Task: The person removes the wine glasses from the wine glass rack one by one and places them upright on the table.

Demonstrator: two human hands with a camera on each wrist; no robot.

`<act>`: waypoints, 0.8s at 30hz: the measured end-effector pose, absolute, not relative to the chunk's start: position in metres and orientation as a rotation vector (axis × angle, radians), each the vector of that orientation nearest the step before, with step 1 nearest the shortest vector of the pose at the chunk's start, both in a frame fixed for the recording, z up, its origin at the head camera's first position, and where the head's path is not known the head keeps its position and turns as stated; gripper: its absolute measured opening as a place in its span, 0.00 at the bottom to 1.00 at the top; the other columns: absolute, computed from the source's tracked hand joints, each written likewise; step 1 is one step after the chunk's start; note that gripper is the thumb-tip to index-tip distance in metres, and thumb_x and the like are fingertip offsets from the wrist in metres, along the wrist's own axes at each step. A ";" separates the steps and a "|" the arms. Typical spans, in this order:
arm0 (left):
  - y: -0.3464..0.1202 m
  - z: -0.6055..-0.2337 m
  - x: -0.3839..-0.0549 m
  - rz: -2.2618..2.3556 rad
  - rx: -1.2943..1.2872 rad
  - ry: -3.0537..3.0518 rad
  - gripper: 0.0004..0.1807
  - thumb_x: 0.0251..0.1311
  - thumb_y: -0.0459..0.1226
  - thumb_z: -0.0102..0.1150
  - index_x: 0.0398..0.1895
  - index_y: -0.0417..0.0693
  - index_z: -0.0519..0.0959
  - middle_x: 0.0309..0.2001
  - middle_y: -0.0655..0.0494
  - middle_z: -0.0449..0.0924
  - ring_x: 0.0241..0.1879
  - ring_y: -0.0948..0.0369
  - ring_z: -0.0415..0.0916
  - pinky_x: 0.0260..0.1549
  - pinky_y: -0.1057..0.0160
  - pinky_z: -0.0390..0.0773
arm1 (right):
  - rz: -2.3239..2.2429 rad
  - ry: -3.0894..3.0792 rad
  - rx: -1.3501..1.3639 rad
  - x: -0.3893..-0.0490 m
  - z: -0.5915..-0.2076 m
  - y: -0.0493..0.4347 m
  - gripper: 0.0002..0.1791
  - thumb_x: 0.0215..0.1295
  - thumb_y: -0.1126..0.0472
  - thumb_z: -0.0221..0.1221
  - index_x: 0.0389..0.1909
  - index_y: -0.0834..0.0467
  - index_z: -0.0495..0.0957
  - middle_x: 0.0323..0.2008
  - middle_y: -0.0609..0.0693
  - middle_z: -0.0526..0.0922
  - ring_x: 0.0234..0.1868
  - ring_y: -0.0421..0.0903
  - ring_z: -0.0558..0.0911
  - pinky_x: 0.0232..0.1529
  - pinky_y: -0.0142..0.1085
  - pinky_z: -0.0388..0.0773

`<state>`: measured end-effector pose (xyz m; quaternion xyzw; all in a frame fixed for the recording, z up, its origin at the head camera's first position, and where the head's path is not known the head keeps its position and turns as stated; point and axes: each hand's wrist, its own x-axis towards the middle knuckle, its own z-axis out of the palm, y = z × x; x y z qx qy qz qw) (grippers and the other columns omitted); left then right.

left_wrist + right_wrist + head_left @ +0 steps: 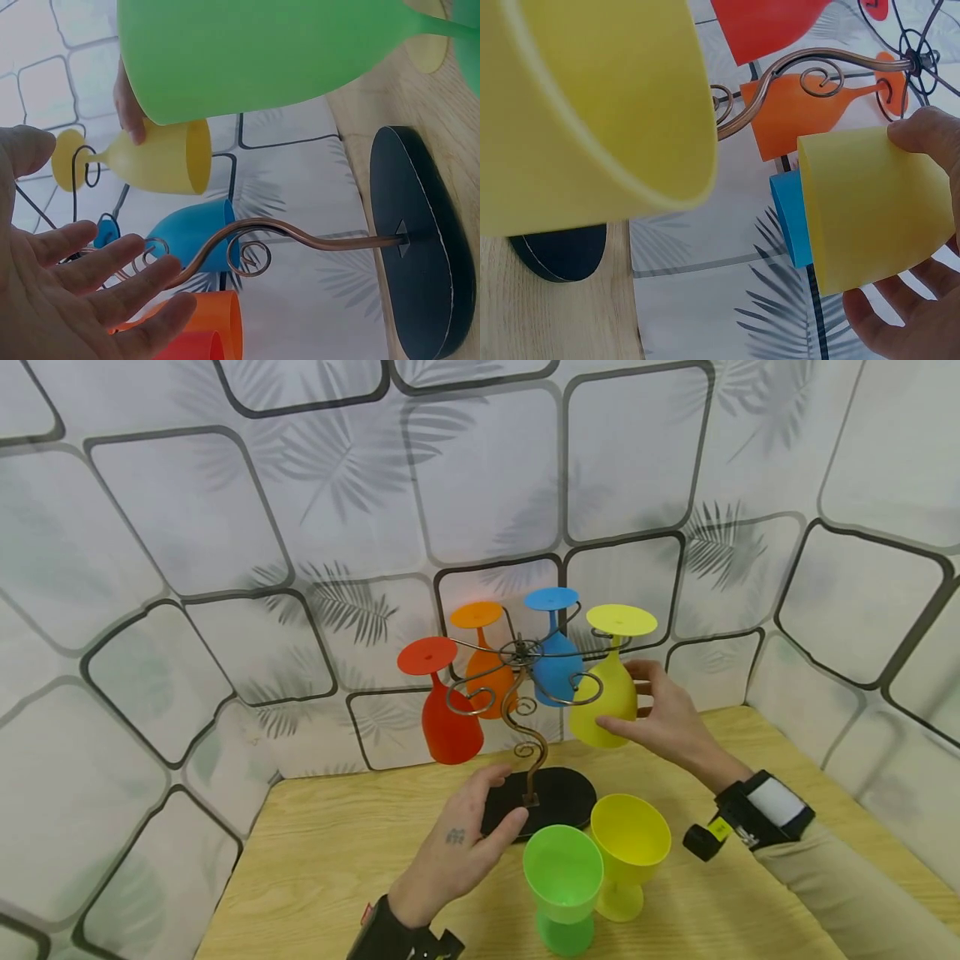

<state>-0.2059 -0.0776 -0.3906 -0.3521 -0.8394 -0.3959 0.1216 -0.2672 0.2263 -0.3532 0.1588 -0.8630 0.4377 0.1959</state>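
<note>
Near the back edge of the table (322,860), a metal rack (521,651) carries a red goblet (452,725), an orange goblet (487,672) and a blue goblet (558,671), all bowl-down. Toward the table's right edge, the right hand (667,717) grips the bowl of an inverted yellow goblet (619,689) at the rack. Fingers spread and holding nothing, the left hand (459,850) is beside the black base (564,792). Farther from the back edge stand a green goblet (564,881) and an upright yellow goblet (633,847).

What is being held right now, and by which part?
The right hand holds the upside-down yellow goblet by the sides of its bowl; the left hand holds nothing.
</note>
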 end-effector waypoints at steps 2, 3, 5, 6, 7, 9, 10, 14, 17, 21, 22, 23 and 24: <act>-0.077 -0.391 -0.206 -1.163 -1.033 -2.446 0.27 0.68 0.48 0.53 0.64 0.43 0.66 0.60 0.51 0.72 0.57 0.59 0.68 0.53 0.49 0.75 | 1.229 -2.419 0.443 -0.266 -0.352 0.227 0.45 0.52 0.56 0.72 0.65 0.66 0.58 0.59 0.65 0.68 0.53 0.63 0.73 0.44 0.60 0.79; -0.077 -0.392 -0.206 -1.169 -1.034 -2.445 0.27 0.69 0.48 0.53 0.65 0.44 0.66 0.60 0.51 0.72 0.57 0.59 0.68 0.53 0.49 0.75 | 1.228 -2.421 0.439 -0.266 -0.352 0.227 0.45 0.52 0.56 0.72 0.65 0.65 0.58 0.59 0.65 0.68 0.53 0.63 0.73 0.45 0.59 0.79; -0.077 -0.393 -0.206 -1.179 -1.035 -2.446 0.27 0.69 0.48 0.53 0.65 0.45 0.65 0.60 0.52 0.72 0.57 0.59 0.68 0.53 0.48 0.75 | 1.223 -2.424 0.433 -0.265 -0.351 0.228 0.45 0.51 0.57 0.72 0.65 0.65 0.58 0.59 0.64 0.68 0.54 0.62 0.73 0.45 0.59 0.79; -0.077 -0.394 -0.206 -1.182 -1.035 -2.447 0.27 0.69 0.48 0.53 0.65 0.46 0.65 0.59 0.52 0.72 0.57 0.59 0.68 0.53 0.48 0.75 | 1.223 -2.425 0.427 -0.265 -0.350 0.228 0.45 0.51 0.56 0.72 0.65 0.64 0.58 0.59 0.64 0.68 0.54 0.62 0.73 0.45 0.59 0.79; -0.078 -0.395 -0.206 -1.188 -1.036 -2.445 0.27 0.69 0.48 0.53 0.65 0.46 0.65 0.59 0.52 0.72 0.57 0.58 0.68 0.53 0.48 0.75 | 1.222 -2.426 0.425 -0.265 -0.349 0.227 0.45 0.50 0.56 0.72 0.65 0.64 0.58 0.59 0.64 0.68 0.54 0.61 0.73 0.46 0.59 0.79; -0.078 -0.396 -0.207 -1.189 -1.033 -2.444 0.27 0.69 0.48 0.53 0.65 0.46 0.65 0.59 0.52 0.72 0.56 0.58 0.68 0.53 0.47 0.75 | 1.220 -2.434 0.416 -0.266 -0.347 0.227 0.45 0.50 0.56 0.73 0.65 0.63 0.59 0.60 0.63 0.68 0.54 0.61 0.73 0.46 0.58 0.79; -0.078 -0.396 -0.207 -1.185 -1.030 -2.441 0.26 0.69 0.48 0.52 0.65 0.46 0.66 0.58 0.52 0.73 0.56 0.58 0.68 0.53 0.47 0.75 | 1.219 -2.436 0.420 -0.266 -0.346 0.226 0.46 0.50 0.56 0.73 0.65 0.63 0.58 0.60 0.63 0.68 0.54 0.61 0.72 0.46 0.59 0.79; -0.078 -0.396 -0.207 -1.163 -1.025 -2.439 0.26 0.69 0.49 0.52 0.64 0.45 0.66 0.58 0.51 0.73 0.56 0.58 0.69 0.52 0.48 0.75 | 1.220 -2.450 0.435 -0.266 -0.343 0.224 0.46 0.50 0.55 0.73 0.65 0.64 0.59 0.60 0.63 0.68 0.55 0.61 0.72 0.47 0.59 0.78; -0.077 -0.396 -0.207 -1.153 -1.027 -2.443 0.27 0.69 0.49 0.52 0.64 0.45 0.66 0.59 0.51 0.73 0.56 0.58 0.69 0.52 0.48 0.76 | 1.211 -2.455 0.448 -0.268 -0.341 0.222 0.45 0.50 0.55 0.73 0.64 0.64 0.59 0.60 0.63 0.68 0.55 0.61 0.72 0.46 0.58 0.79; -0.077 -0.396 -0.209 -1.159 -1.022 -2.443 0.26 0.69 0.49 0.52 0.64 0.45 0.66 0.59 0.51 0.73 0.56 0.60 0.68 0.52 0.49 0.76 | 1.193 -2.471 0.458 -0.272 -0.342 0.220 0.45 0.50 0.54 0.73 0.64 0.63 0.60 0.61 0.62 0.68 0.55 0.60 0.72 0.45 0.57 0.80; -0.077 -0.396 -0.209 -1.160 -1.022 -2.442 0.27 0.69 0.49 0.52 0.64 0.45 0.66 0.59 0.51 0.73 0.56 0.60 0.68 0.52 0.49 0.76 | 1.189 -2.475 0.454 -0.273 -0.342 0.219 0.45 0.49 0.54 0.73 0.64 0.63 0.60 0.61 0.61 0.68 0.55 0.59 0.72 0.45 0.56 0.80; -0.077 -0.396 -0.209 -1.158 -1.023 -2.443 0.27 0.68 0.49 0.52 0.64 0.44 0.66 0.59 0.52 0.73 0.56 0.61 0.68 0.52 0.49 0.76 | 1.191 -2.476 0.458 -0.273 -0.342 0.219 0.44 0.50 0.53 0.73 0.64 0.62 0.60 0.61 0.61 0.68 0.55 0.59 0.72 0.45 0.56 0.81; -0.077 -0.396 -0.209 -1.155 -1.027 -2.441 0.27 0.68 0.49 0.53 0.64 0.44 0.66 0.59 0.52 0.73 0.55 0.61 0.68 0.52 0.49 0.76 | 1.187 -2.476 0.467 -0.273 -0.343 0.218 0.44 0.50 0.53 0.72 0.64 0.63 0.60 0.61 0.62 0.68 0.55 0.59 0.72 0.45 0.56 0.81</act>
